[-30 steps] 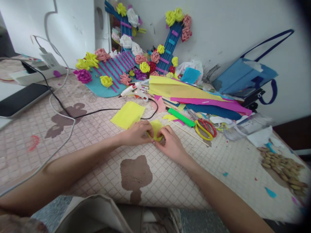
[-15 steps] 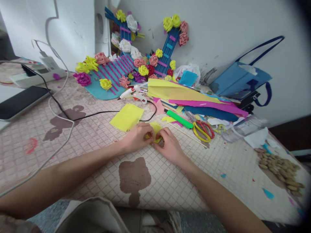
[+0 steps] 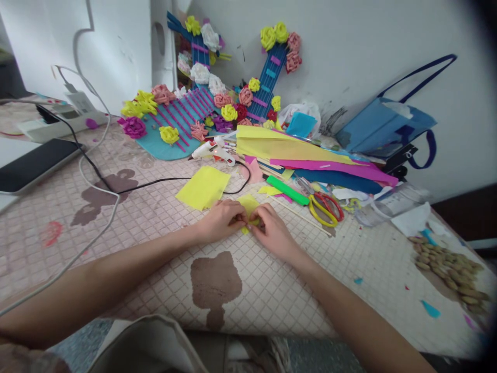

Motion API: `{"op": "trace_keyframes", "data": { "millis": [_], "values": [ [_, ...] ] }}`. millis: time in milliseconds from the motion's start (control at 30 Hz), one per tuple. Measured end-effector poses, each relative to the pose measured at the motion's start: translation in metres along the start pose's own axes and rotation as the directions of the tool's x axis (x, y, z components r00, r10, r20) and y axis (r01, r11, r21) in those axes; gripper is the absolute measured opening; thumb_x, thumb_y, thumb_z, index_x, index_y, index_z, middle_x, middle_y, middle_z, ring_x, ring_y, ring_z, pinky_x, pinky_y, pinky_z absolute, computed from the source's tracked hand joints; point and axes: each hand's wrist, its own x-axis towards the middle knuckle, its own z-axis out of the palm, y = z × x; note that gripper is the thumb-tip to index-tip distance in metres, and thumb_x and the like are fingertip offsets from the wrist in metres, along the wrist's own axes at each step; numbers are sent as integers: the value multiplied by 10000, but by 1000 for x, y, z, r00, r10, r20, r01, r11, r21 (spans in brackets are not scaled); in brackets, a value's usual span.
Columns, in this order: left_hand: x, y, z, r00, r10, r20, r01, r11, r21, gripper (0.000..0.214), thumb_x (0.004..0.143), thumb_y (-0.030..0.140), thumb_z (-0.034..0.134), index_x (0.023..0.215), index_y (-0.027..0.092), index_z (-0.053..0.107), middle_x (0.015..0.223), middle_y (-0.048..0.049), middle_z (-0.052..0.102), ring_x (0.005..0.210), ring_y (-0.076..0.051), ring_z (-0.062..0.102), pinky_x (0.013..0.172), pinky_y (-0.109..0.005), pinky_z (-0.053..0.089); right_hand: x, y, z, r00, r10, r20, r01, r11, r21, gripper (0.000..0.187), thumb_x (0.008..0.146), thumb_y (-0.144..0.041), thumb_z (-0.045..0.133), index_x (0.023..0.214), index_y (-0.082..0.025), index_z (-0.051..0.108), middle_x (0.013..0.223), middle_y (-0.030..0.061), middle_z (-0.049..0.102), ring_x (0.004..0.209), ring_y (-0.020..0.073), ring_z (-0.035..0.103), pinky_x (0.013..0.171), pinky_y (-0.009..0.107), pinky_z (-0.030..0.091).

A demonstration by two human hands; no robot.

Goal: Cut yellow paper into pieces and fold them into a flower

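Yellow paper piece [image 3: 247,202] between the two hands, low over the tablecloth [image 3: 272,290], middle of view; far part shows flat-ish, near edge bunched at the fingertips; whether it touches the cloth, cannot tell. Looks thin; should be very light, soft, limp, easy to crease, likely to tear under a hard tug; probably not slippery; best hold is a light thumb-and-finger pinch at the near edge, one each side, no squeezing across the middle.

Left hand [image 3: 223,221]: fingers curled, tips pinched on the left side of the near edge; right hand [image 3: 275,231]: thumb and forefinger closed on the right side, tips almost meeting the left's; exact finger contact partly hidden.

Around it: yellow square sheets [image 3: 204,187] lie flat just beyond the left hand; black cord [image 3: 159,180] runs behind them toward the white glue gun [image 3: 213,150]; thin stick [image 3: 301,216], green-handled tool [image 3: 287,190] and scissors [image 3: 323,212] lie beyond the right hand, apart from it; farther back, long yellow paper [image 3: 279,142] over magenta paper [image 3: 349,171]; blue flower-covered guitar shape [image 3: 163,147] by the wall.
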Motion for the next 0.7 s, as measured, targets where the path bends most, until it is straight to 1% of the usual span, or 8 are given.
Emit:
{"op": "trace_keyframes", "data": {
  "millis": [67, 133, 233, 433, 600, 700],
  "values": [
    [0, 2, -1, 999, -32, -4, 32, 999, -30, 74, 781, 167, 523, 795, 157, 595, 752, -22, 617, 736, -150, 552, 691, -283, 399, 0, 0, 1, 1000, 5, -3, -5, 1000, -7, 95, 804, -153, 540, 859, -208, 484, 905, 38, 493, 819, 174, 519, 700, 310, 453],
    [0, 4, -1, 997, -71, -22, 70, 997, -42, 82, 774, 217, 563, 822, 156, 587, 752, -21, 612, 729, -152, 549, 671, -281, 396, 0, 0, 1, 1000, 5, -8, -5, 1000, -6, 99, 800, -152, 542, 851, -208, 479, 896, 33, 485, 807, 171, 517, 690, 307, 452],
    [-1, 7, 2, 994, -102, -45, 100, 995, -29, 183, 729, 280, 639, 853, 165, 570, 771, -15, 606, 766, -169, 548, 682, -294, 389, 0, 1, 2, 1000, 7, -19, -7, 1000, 13, 125, 780, -136, 549, 851, -207, 474, 903, 29, 471, 786, 163, 513, 680, 306, 455],
    [-3, 9, 5, 990, -128, -53, 128, 992, 3, 241, 690, 249, 678, 870, 171, 539, 789, 0, 604, 806, -185, 540, 719, -325, 361, 3, 10, -1, 998, 34, -44, -31, 997, 64, 183, 735, -106, 578, 862, -201, 488, 910, 19, 449, 664, 117, 489, 631, 286, 467],
    [-3, 9, 3, 987, -161, -27, 160, 987, -16, 272, 682, 254, 689, 896, 171, 543, 793, 0, 612, 824, -189, 542, 745, -333, 362, 8, 23, -9, 995, 38, -94, -35, 999, 35, 162, 738, -76, 527, 840, -201, 512, 908, 31, 478, 691, 131, 511, 633, 287, 470],
    [-3, 8, 3, 988, -157, -15, 156, 987, -23, 285, 669, 244, 700, 900, 170, 552, 800, -1, 610, 824, -189, 544, 746, -329, 364, 10, 29, -14, 992, 44, -122, -42, 999, 23, 148, 756, -90, 503, 853, -199, 531, 891, 35, 517, 674, 135, 521, 627, 292, 464]
  ]
}}
